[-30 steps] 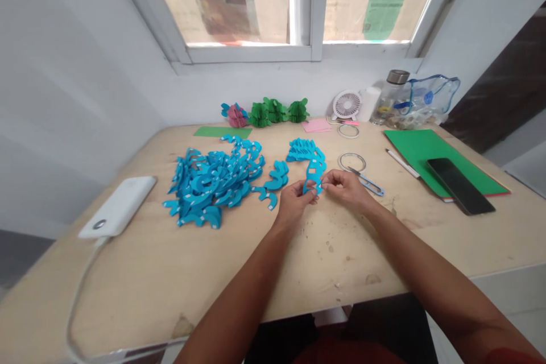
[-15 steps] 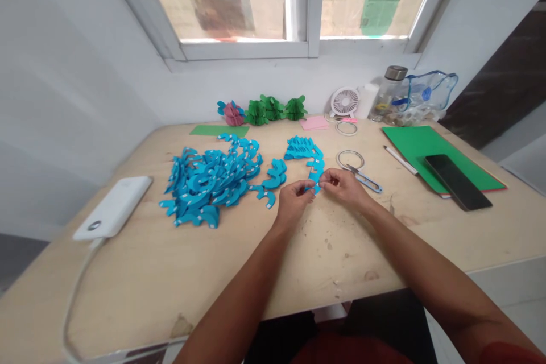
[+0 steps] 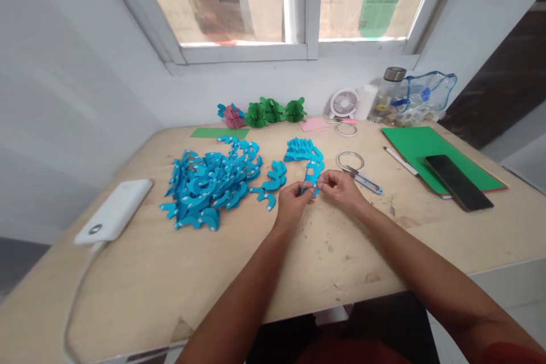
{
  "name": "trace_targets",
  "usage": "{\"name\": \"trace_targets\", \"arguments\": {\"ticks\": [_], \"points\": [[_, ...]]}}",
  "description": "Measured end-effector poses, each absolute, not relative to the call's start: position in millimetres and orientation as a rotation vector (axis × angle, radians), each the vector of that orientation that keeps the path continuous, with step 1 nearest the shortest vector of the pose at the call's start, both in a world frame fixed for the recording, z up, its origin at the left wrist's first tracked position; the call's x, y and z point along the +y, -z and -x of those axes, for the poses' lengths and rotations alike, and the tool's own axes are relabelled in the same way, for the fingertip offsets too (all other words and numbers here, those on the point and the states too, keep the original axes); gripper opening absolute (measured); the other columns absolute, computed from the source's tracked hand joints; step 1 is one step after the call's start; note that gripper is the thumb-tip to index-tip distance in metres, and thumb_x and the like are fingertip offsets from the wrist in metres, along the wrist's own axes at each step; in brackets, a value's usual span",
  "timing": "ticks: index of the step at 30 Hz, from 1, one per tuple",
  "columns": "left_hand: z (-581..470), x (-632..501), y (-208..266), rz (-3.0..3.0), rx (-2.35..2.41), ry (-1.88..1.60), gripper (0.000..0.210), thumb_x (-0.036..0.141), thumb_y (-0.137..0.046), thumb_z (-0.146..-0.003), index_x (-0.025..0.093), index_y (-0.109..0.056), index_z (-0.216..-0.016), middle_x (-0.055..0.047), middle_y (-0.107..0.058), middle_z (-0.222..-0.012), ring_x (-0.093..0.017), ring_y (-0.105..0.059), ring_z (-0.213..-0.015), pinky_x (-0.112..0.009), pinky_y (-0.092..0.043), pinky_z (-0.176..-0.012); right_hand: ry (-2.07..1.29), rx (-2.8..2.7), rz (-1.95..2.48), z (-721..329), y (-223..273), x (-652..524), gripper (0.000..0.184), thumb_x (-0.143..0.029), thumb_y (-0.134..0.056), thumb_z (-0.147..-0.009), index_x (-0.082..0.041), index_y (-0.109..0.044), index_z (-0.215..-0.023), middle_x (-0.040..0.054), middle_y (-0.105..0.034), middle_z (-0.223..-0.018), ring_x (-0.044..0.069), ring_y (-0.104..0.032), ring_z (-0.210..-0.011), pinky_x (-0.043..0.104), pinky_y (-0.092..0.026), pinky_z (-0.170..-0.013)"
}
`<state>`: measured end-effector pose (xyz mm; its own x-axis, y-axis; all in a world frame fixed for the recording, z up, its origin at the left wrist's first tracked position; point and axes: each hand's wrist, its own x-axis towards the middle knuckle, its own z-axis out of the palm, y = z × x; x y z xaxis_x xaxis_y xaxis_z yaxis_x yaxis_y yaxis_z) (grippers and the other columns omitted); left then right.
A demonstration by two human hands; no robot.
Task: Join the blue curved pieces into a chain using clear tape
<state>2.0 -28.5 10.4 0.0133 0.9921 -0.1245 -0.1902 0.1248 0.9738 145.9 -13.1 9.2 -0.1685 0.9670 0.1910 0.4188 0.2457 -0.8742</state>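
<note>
In front of me on the table, a curved blue paper piece (image 3: 314, 169) with small white patches is pinched between the fingertips of both hands. My left hand (image 3: 292, 201) is closed on its lower left edge. Close beside it, my right hand (image 3: 341, 187) grips its right edge, the fingers drawn together. Just beyond the piece lies a fanned row of blue paper arcs (image 3: 298, 150), which appears to run on into it. Left of my hands are a small cluster of blue arcs (image 3: 276, 176) and a large heap of them (image 3: 209, 182), also with white patches.
Thread snips (image 3: 365, 181) and a ring (image 3: 350, 160) lie right of my hands. Further right are a pen (image 3: 401, 160), green sheets (image 3: 409, 148) and a phone (image 3: 458, 182). A cabled power bank (image 3: 114, 210) is at left. Paper figures (image 3: 273, 111) and a fan (image 3: 344, 103) line the back.
The blue piece between my fingertips has tilted slightly, its lower part now showing further left. Both hands stay almost in place, still pinching it.
</note>
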Motion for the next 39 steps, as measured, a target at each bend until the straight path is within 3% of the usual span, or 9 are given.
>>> {"name": "trace_targets", "arguments": {"ticks": [7, 20, 29, 39], "points": [[0, -30, -15, -1.036, 1.141, -1.148, 0.014, 0.024, -0.070, -0.054, 0.013, -0.061, -0.058, 0.002, -0.057, -0.053, -0.009, -0.051, -0.048, -0.024, -0.046, -0.053, -0.860, -1.738, 1.281, -146, -11, -14, 0.010, -0.026, -0.056, -0.072, -0.017, -0.056, -0.070, -0.0027, -0.053, -0.062, 0.009, -0.046, -0.056, 0.022, -0.035, -0.054], [-4, -28, 6, -0.988, 1.080, -1.333, 0.019, 0.029, -0.071, -0.059, 0.014, -0.061, -0.065, 0.003, -0.055, -0.060, -0.009, -0.051, -0.057, -0.023, -0.045, -0.060, -1.052, -1.531, 1.185, -138, -15, -17, 0.015, -0.031, -0.058, -0.072, -0.017, -0.054, -0.070, -0.0005, -0.056, -0.068, 0.011, -0.052, -0.062, 0.024, -0.042, -0.060], [-5, -34, -2, -1.117, 1.138, -1.368, 0.018, 0.027, -0.068, -0.063, 0.014, -0.058, -0.059, 0.004, -0.052, -0.058, -0.008, -0.044, -0.057, -0.020, -0.035, -0.058, -1.075, -1.448, 1.144, -134, -13, -18, 0.016, -0.032, -0.059, -0.072, -0.017, -0.053, -0.070, -0.0005, -0.058, -0.068, 0.011, -0.052, -0.062, 0.024, -0.042, -0.060], [-6, -35, -4, -1.074, 1.128, -1.383, 0.021, 0.032, -0.069, -0.061, 0.015, -0.057, -0.059, 0.003, -0.052, -0.059, -0.009, -0.045, -0.058, -0.021, -0.037, -0.059, -1.060, -1.449, 1.155, -134, -12, -19, 0.015, -0.031, -0.059, -0.072, -0.017, -0.054, -0.072, 0.0001, -0.058, -0.068, 0.011, -0.052, -0.062, 0.024, -0.041, -0.058]]}}
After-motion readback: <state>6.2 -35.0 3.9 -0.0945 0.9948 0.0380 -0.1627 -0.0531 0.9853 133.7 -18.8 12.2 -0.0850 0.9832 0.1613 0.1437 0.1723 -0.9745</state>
